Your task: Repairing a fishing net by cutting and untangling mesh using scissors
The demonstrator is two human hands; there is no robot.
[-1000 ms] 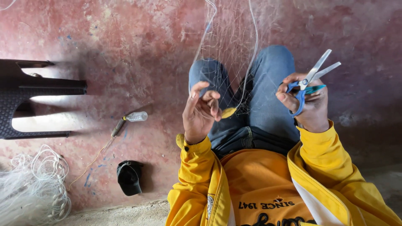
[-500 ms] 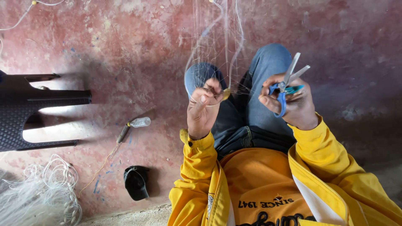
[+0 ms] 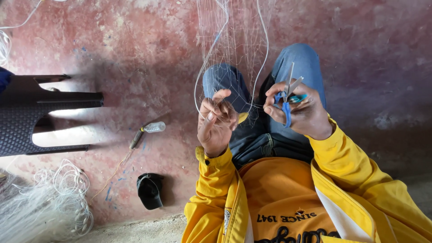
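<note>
A fine white fishing net (image 3: 234, 49) hangs down in front of me over my knees in blue jeans. My left hand (image 3: 217, 122) pinches strands of the net, thumb up, with a small yellow netting needle showing just behind its fingers. My right hand (image 3: 300, 111) holds blue-handled scissors (image 3: 287, 96), their metal blades slightly apart and pointing up. The two hands are close together, about a hand's width apart, at the net's lower edge. I wear a yellow jacket.
A dark plastic chair (image 3: 36, 117) stands at the left. A heap of white net and line (image 3: 45, 207) lies at the lower left. A small clear bottle (image 3: 153, 128) and a black cap (image 3: 150, 191) lie on the red concrete floor (image 3: 126, 54).
My right hand has brought the scissors down and left, close to my left hand. My left hand has risen a little with the net strands. The view has shifted slightly.
</note>
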